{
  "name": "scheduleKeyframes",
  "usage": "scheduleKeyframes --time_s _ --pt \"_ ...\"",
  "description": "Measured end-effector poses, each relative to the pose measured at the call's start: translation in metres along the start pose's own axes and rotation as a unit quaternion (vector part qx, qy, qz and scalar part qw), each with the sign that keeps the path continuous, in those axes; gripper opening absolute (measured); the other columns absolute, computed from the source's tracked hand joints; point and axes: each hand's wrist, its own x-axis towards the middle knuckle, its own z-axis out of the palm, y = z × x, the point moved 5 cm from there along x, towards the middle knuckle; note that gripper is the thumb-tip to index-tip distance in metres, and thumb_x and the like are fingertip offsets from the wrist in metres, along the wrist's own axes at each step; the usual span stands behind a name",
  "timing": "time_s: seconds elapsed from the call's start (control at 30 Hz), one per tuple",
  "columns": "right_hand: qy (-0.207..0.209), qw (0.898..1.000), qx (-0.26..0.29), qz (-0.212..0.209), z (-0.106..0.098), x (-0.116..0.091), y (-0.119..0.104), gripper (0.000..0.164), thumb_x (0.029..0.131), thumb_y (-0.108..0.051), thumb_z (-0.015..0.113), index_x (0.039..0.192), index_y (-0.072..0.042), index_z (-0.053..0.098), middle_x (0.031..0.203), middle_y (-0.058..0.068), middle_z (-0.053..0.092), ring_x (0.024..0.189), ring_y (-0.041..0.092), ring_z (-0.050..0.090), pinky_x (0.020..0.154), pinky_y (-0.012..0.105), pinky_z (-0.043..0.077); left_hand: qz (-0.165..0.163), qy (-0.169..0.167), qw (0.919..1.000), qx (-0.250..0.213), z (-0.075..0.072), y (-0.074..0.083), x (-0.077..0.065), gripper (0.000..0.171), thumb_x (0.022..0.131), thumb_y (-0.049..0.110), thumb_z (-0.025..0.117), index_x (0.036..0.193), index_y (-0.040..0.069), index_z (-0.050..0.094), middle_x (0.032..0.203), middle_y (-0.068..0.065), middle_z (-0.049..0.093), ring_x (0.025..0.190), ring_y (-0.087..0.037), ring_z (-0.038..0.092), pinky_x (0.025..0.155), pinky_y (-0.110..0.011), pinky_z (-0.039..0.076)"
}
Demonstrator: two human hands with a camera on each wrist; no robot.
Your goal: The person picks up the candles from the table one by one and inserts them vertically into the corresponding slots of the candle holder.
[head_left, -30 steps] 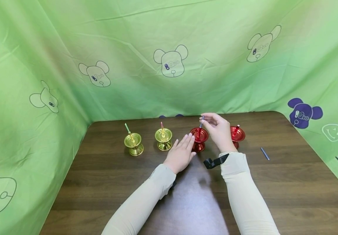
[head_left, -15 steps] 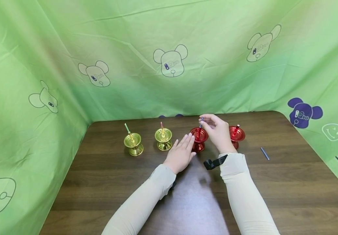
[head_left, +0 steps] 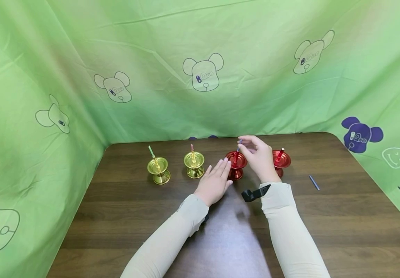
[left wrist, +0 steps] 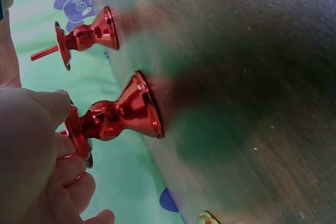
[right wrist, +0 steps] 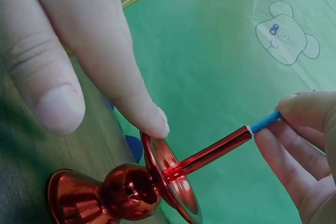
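My left hand (head_left: 214, 182) lies with its fingers extended against the near left side of a red metal candle holder (head_left: 235, 174). In the right wrist view, one fingertip (right wrist: 157, 124) touches the rim of its dish, while the thumb hangs apart from it. My right hand (head_left: 258, 156) pinches a thin blue candle (right wrist: 265, 122) between thumb and finger. The candle's lower end sits at the mouth of the upright red tube (right wrist: 215, 153) in the dish; how deep it goes is hidden. The holder stands upright on the table.
A second red holder (head_left: 281, 159) stands just right of my right hand. Two gold holders stand to the left, one with a pink candle (head_left: 192, 147), one with a green candle (head_left: 151, 151). Another blue candle (head_left: 314, 182) lies on the wooden table (head_left: 123, 231). Green cloth (head_left: 158, 96) hangs behind.
My right hand has sunk very slightly with the blue candle, and less of the candle shows above the tube. My left hand stays on the red holder.
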Motion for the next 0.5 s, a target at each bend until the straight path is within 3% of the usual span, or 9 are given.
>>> scheduleKeyframes --time_s 0.23,0.5 --pt "0.008 1.0 -0.001 0.008 -0.004 -0.001 0.001 0.023 0.093 -0.003 0.072 0.115 0.002 0.072 0.105 0.019 0.074 0.09 -0.002 0.065 0.082 0.01 0.051 -0.004 -0.003 0.9999 0.01 0.003 -0.001 0.001 0.064 0.109 0.042 0.04 0.162 0.011 0.024 0.169 -0.003 0.019 0.154 -0.017 0.018 0.122 -0.043 0.026" --pt "0.02 1.0 -0.003 -0.009 -0.013 -0.005 -0.005 0.023 0.092 -0.004 0.074 0.114 0.003 0.072 0.104 0.019 0.074 0.089 -0.008 0.062 0.082 0.011 0.052 -0.003 0.001 1.0 0.007 0.003 -0.001 0.002 0.064 0.109 0.042 0.04 0.163 0.011 0.023 0.169 -0.003 0.019 0.154 -0.017 0.018 0.122 -0.043 0.026"
